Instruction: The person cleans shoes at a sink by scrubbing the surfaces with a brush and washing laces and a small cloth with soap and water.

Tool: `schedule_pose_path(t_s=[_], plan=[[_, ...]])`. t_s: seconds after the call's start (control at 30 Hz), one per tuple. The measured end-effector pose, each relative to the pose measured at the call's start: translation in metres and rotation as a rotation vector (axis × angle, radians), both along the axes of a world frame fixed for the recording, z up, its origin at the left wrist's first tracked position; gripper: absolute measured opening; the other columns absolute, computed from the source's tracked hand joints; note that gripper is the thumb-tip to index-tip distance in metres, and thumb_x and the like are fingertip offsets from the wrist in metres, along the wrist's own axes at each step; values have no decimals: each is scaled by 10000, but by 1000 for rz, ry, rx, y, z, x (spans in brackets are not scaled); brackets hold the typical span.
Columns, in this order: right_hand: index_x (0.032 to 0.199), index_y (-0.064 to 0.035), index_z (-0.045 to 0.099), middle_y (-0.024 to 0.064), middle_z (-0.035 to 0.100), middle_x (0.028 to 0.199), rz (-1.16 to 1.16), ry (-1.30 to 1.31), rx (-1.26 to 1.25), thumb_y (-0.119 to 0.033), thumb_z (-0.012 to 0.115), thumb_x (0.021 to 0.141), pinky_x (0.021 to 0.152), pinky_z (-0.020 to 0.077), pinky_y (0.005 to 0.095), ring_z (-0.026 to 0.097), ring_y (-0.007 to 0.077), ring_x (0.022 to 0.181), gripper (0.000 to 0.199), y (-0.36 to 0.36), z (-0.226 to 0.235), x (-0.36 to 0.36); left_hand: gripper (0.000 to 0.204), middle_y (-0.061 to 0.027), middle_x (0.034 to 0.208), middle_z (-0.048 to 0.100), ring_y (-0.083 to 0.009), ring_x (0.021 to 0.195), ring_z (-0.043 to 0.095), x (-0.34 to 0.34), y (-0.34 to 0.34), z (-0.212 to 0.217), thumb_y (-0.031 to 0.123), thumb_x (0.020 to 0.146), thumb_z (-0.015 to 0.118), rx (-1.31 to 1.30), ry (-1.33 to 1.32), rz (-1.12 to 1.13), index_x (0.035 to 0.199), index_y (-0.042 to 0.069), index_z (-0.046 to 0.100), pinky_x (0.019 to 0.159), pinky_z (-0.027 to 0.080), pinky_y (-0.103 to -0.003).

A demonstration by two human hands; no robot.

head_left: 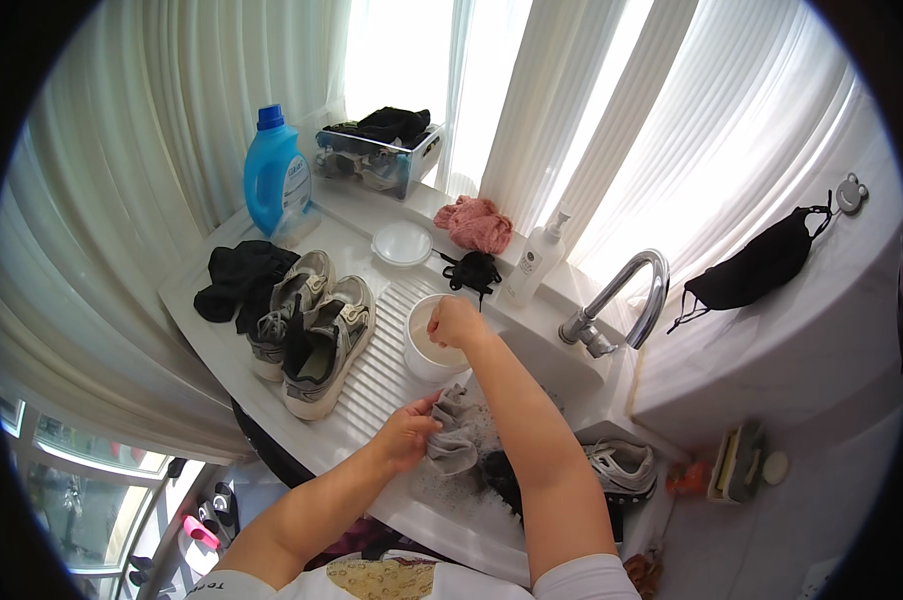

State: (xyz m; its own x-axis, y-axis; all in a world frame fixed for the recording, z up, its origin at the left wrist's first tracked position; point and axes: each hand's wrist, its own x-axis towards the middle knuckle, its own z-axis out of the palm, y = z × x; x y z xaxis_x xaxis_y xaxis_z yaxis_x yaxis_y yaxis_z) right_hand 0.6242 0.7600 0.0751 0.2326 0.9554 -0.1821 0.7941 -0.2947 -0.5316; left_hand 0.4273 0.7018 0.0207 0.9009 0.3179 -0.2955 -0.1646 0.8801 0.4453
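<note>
My left hand (408,432) grips a wet grey cloth (454,438) on the ribbed white washboard (371,375) at the sink's front edge. My right hand (454,322) reaches forward over a round white tub (421,360), fingers bunched above its rim; whether it holds anything is hidden. A pair of grey sneakers (311,330) lies on the washboard to the left of the tub.
A blue detergent bottle (275,180), black clothes (236,280), a white lid (401,243), pink cloth (476,224), a white pump bottle (536,260) and a clear bin (379,155) stand behind. A chrome tap (626,295) is right. Another sneaker (621,468) lies in the sink.
</note>
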Motion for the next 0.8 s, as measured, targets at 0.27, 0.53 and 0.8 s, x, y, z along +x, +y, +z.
schedule_pose_path(t_s=[0.27, 0.53, 0.8], plan=[[872, 38, 669, 146, 661, 775, 47, 120, 310, -26, 650, 696, 656, 514, 294, 650, 223, 715, 188, -128, 47, -26, 516, -98, 1217, 511, -215, 1125, 497, 8, 6, 25, -4, 783, 423, -136, -150, -27, 1296, 32, 389, 985, 372, -351], [1040, 2, 599, 142, 586, 1110, 24, -470, 629, -24, 577, 707, 791, 492, 339, 549, 298, 1074, 335, -223, -2, -98, 412, -101, 1173, 530, -209, 1076, 517, 22, -22, 11, 37, 864, 447, 41, -34, -27, 1274, 36, 407, 942, 405, -353], [1034, -33, 597, 130, 590, 1023, -322, -42, 646, -140, 659, 748, 727, 480, 301, 582, 256, 895, 312, -256, -27, -98, 409, -87, 1106, 557, -207, 1046, 533, 30, -39, 14, -18, 803, 526, -3, 9, -27, 1202, 39, 460, 931, 428, -367]])
